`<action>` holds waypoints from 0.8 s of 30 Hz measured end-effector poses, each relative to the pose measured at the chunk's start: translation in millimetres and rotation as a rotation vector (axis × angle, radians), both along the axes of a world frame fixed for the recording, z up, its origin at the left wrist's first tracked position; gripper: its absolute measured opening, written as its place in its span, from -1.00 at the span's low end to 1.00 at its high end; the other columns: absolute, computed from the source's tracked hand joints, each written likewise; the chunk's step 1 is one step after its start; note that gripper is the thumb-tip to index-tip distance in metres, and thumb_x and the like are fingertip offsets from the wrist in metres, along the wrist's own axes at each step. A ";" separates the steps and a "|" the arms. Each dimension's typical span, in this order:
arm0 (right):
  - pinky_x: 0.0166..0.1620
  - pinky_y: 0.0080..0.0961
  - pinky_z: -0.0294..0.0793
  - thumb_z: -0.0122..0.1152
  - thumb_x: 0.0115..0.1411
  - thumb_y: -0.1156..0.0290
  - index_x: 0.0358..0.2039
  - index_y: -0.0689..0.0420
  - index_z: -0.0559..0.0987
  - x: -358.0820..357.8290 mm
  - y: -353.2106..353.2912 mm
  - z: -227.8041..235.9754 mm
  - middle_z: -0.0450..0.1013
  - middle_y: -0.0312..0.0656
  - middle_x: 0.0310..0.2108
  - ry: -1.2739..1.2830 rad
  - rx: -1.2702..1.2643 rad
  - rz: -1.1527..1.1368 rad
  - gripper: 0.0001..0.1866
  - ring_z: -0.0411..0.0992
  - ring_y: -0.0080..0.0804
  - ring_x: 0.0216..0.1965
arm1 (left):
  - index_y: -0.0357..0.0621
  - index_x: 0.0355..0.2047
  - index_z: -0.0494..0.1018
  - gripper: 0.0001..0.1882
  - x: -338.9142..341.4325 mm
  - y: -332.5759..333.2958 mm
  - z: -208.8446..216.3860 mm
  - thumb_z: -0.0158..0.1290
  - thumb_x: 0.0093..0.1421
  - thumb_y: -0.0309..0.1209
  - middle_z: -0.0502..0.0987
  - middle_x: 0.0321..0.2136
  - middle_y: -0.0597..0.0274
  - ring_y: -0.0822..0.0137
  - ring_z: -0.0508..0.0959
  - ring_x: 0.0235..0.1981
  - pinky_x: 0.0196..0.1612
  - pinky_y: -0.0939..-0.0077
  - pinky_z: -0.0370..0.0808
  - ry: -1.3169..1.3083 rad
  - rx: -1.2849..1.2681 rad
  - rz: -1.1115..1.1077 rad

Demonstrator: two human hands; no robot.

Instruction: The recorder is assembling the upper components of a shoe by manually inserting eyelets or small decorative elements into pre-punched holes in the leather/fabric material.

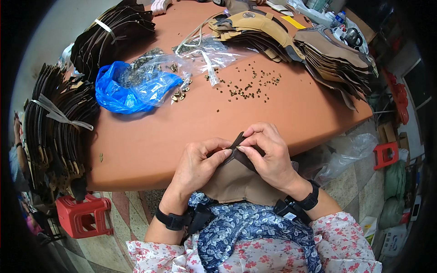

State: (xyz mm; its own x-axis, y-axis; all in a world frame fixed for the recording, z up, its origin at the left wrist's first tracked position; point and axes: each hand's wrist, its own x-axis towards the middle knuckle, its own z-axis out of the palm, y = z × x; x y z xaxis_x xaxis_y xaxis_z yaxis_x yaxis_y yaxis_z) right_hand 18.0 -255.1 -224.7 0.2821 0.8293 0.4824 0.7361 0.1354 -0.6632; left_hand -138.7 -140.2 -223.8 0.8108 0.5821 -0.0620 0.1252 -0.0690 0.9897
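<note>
We hold the brown fabric piece over the blue leaf-patterned cloth, near the orange-brown table. Our left hand pinches its dark strip between thumb and forefinger; our right hand pinches that strip alongside. Small brass-coloured fittings lie scattered on the table.

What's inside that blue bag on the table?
In the blue bag sits clear plastic with greyish bits, too blurry to name. Whatever is underneath is covered.
</note>
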 end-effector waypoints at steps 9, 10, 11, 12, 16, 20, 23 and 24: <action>-0.17 -0.33 0.37 0.27 -0.02 0.58 -0.48 0.20 0.51 -6.6 1.8 0.9 0.42 -0.17 -0.30 -0.085 0.057 -0.034 -0.90 0.40 -0.20 -0.24 | -0.28 -0.22 0.58 -0.80 -0.1 -2.4 -0.3 0.08 0.19 -0.45 0.59 -0.52 0.24 0.55 0.50 -0.47 -0.39 0.60 0.45 0.025 -0.005 0.042; -0.17 -0.33 0.37 0.27 -0.02 0.58 -0.48 0.20 0.51 -6.9 1.4 0.1 0.42 -0.17 -0.30 -0.104 0.065 -0.036 -0.90 0.40 -0.20 -0.24 | -0.28 -0.22 0.58 -0.80 0.1 -2.5 -0.1 0.08 0.19 -0.45 0.59 -0.52 0.25 0.56 0.50 -0.48 -0.40 0.61 0.44 0.027 -0.012 0.044; -0.17 -0.33 0.36 0.27 -0.02 0.58 -0.48 0.20 0.51 -7.0 1.1 -0.8 0.42 -0.17 -0.30 -0.123 0.073 -0.038 -0.90 0.40 -0.21 -0.24 | -0.28 -0.22 0.58 -0.80 0.4 -2.3 -1.3 0.08 0.19 -0.44 0.59 -0.53 0.25 0.56 0.49 -0.49 -0.41 0.61 0.44 0.032 -0.010 0.043; -0.17 -0.33 0.36 0.27 -0.03 0.58 -0.48 0.20 0.51 -6.9 1.1 -1.6 0.43 -0.17 -0.30 -0.112 0.075 -0.041 -0.90 0.40 -0.21 -0.25 | -0.29 -0.22 0.58 -0.80 0.4 -1.8 -3.0 0.08 0.19 -0.44 0.58 -0.53 0.26 0.56 0.49 -0.49 -0.42 0.61 0.43 0.037 -0.008 0.044; -0.16 -0.32 0.36 0.27 -0.03 0.59 -0.47 0.20 0.51 -6.8 1.5 -3.5 0.43 -0.17 -0.29 -0.081 0.080 -0.044 -0.90 0.41 -0.21 -0.25 | -0.29 -0.23 0.58 -0.80 0.4 -2.2 -2.8 0.08 0.19 -0.44 0.58 -0.55 0.27 0.58 0.47 -0.51 -0.45 0.61 0.42 0.038 -0.007 0.052; -0.16 -0.32 0.36 0.28 -0.03 0.59 -0.44 0.19 0.52 -6.7 1.5 -4.7 0.43 -0.18 -0.30 -0.094 0.081 -0.039 -0.88 0.42 -0.21 -0.25 | -0.29 -0.24 0.58 -0.80 0.9 -3.0 -6.3 0.08 0.19 -0.44 0.57 -0.57 0.28 0.59 0.46 -0.53 -0.47 0.61 0.40 0.003 -0.019 0.061; -0.17 -0.32 0.36 0.28 -0.04 0.58 -0.42 0.19 0.53 -3.3 1.6 -6.1 0.43 -0.19 -0.29 -0.166 0.089 -0.011 -0.86 0.42 -0.21 -0.24 | -0.29 -0.24 0.58 -0.80 0.7 -2.1 -6.3 0.09 0.19 -0.44 0.57 -0.58 0.28 0.59 0.45 -0.54 -0.48 0.62 0.39 0.017 -0.012 0.053; -0.18 -0.33 0.38 0.29 -0.04 0.60 -0.42 0.20 0.53 -1.6 1.8 -5.1 0.43 -0.17 -0.29 -0.195 0.092 0.004 -0.85 0.42 -0.21 -0.25 | -0.29 -0.24 0.58 -0.80 0.7 -2.3 -4.7 0.09 0.19 -0.44 0.57 -0.58 0.28 0.59 0.45 -0.54 -0.48 0.62 0.39 0.025 -0.004 0.054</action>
